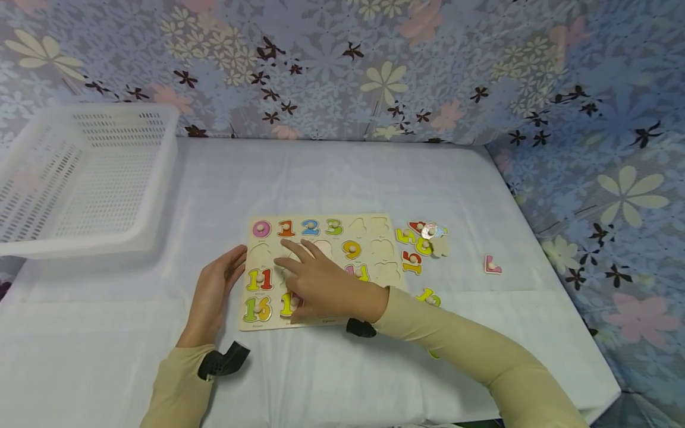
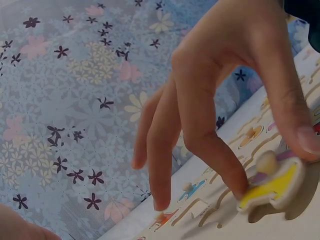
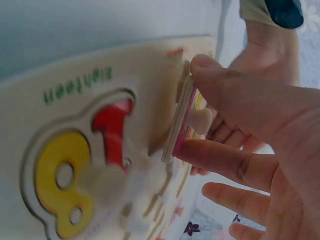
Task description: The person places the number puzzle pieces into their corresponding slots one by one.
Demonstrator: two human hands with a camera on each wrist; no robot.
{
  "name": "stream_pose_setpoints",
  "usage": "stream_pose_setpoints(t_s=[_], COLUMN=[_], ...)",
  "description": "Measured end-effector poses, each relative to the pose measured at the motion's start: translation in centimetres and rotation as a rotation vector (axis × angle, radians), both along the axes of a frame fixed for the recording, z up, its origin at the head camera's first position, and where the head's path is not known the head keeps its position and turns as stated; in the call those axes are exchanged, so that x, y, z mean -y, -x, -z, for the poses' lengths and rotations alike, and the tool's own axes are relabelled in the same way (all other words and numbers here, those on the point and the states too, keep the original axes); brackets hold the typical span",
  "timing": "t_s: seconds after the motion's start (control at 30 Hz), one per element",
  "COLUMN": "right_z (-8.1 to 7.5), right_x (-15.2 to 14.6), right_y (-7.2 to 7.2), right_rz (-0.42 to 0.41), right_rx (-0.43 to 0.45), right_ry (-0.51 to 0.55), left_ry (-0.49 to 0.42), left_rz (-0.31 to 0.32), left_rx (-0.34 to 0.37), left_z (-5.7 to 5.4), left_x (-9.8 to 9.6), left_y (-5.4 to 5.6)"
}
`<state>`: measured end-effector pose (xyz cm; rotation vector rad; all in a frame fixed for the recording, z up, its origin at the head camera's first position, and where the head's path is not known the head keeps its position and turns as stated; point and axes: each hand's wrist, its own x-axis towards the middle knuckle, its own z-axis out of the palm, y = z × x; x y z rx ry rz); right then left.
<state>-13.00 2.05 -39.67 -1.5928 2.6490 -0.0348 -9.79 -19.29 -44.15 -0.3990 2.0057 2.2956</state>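
My right hand [image 1: 321,285] is over the lower part of a wooden number puzzle board [image 1: 316,329]. Between its thumb and index finger it pinches a two-digit number piece [image 2: 272,187], yellow and purple-pink with a wooden knob. In the right wrist view that piece stands tilted at the board's surface, its numeral seen edge-on. The other fingers of that hand are spread over the upper recesses. Along the board's left edge my left hand [image 1: 213,288] rests with its fingers loosely bent. Pieces 11 [image 1: 259,279], 16 [image 1: 257,310] and a red-and-yellow 18 [image 3: 65,170] sit in the board.
Right of the board lies a cluster of loose pieces, among them a red-and-orange 15 [image 1: 412,262] and a yellow 5 [image 1: 405,236]. A pink piece [image 1: 492,265] lies farther right. A white plastic basket [image 1: 155,196] stands at the back left.
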Motion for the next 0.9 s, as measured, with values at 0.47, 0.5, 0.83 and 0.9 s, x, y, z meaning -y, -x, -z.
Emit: stream_pose_setpoints(t_s=[0.47, 0.5, 0.83, 0.9], right_z=[0.7, 0.8, 1.1, 1.2], right_x=[0.0, 0.0, 0.0, -0.1], right_y=[-0.5, -0.5, -0.5, -0.5], right_rz=[0.007, 0.01, 0.015, -0.002], right_rx=[-0.067, -0.069, -0.058, -0.046], right_ry=[0.014, 0.013, 0.052, 0.074], left_ry=[-0.014, -0.023, -0.022, -0.024], left_rz=[-0.017, -0.019, -0.026, -0.022], left_rx=[0.017, 0.018, 0.023, 0.021], left_z=[0.9, 1.1, 1.5, 1.6], left_x=[0.2, 0.2, 0.4, 0.4], left_y=[0.4, 0.5, 0.6, 0.6])
